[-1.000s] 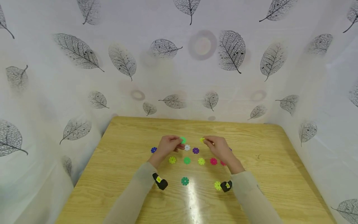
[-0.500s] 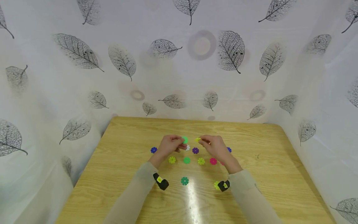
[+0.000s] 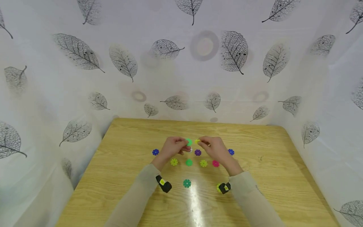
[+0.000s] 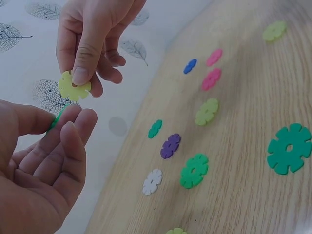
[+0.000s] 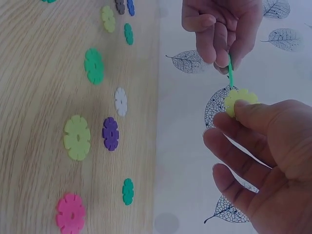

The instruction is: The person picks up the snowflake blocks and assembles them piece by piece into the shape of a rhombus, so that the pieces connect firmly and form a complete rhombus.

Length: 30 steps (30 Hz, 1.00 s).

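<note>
Green and yellow plastic discs, notched like snowflakes, are held in the air above the wooden table (image 3: pixel 127 176), one in each hand. The left hand (image 3: pixel 171 147) pinches the green disc (image 3: pixel 188 142) between thumb and fingertips, the other fingers curled under; in the right wrist view this disc shows edge-on. The right hand (image 3: pixel 215 148) pinches the yellow disc (image 3: pixel 197 141) between thumb and forefinger, its flat face showing in the left wrist view (image 4: pixel 73 87). The two discs are very near each other, the yellow one just beside the green one's edge; whether they touch cannot be told. Below the hands, more discs lie flat on the table: a white disc (image 4: pixel 152 181) and a purple disc (image 3: pixel 198 152) nearest, then a row with a lime disc (image 3: pixel 174 162), a mid-green disc (image 3: pixel 189 162), another lime one and a pink disc (image 3: pixel 216 163). A blue disc (image 3: pixel 155 152) lies out to the left, and a dark green disc (image 3: pixel 187 183) lies closer to the person. Leaf-printed sheeting (image 3: pixel 79 52) surrounds the table.
</note>
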{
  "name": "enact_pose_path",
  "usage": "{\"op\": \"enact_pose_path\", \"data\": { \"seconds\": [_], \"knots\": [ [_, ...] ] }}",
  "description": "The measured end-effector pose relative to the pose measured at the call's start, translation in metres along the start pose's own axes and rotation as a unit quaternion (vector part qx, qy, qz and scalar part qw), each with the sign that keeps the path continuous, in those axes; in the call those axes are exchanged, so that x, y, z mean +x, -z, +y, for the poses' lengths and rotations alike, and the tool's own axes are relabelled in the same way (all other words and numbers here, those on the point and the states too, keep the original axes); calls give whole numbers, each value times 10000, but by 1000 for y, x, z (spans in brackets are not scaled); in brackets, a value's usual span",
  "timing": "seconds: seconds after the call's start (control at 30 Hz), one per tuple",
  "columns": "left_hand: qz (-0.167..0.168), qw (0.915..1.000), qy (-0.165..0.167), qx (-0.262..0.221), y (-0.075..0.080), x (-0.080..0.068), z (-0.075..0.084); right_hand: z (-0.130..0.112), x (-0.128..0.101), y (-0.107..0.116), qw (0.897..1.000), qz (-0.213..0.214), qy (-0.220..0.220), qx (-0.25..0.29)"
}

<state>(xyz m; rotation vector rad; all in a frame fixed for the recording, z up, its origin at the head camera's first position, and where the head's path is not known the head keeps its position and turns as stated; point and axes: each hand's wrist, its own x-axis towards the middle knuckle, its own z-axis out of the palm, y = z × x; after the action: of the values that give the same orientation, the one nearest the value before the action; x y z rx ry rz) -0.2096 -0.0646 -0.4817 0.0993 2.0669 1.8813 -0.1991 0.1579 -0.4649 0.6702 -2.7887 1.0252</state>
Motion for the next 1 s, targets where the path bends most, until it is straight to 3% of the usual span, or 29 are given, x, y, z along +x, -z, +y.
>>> {"op": "enact_pose_path", "data": {
  "seconds": [0.4, 0.67, 1.0],
  "knots": [
    [-127, 9999, 105, -2, 0, 1, 1, -3, 3, -3, 9999, -38, 120, -73],
    [-171, 9998, 119, 75, -3, -13, 24, -1, 4, -5, 9996, -10, 247, -128],
    [-179, 9998, 55, -30, -2, 3, -2, -2, 6, -7, 9993, 15, 330, -181]
  ]
}}
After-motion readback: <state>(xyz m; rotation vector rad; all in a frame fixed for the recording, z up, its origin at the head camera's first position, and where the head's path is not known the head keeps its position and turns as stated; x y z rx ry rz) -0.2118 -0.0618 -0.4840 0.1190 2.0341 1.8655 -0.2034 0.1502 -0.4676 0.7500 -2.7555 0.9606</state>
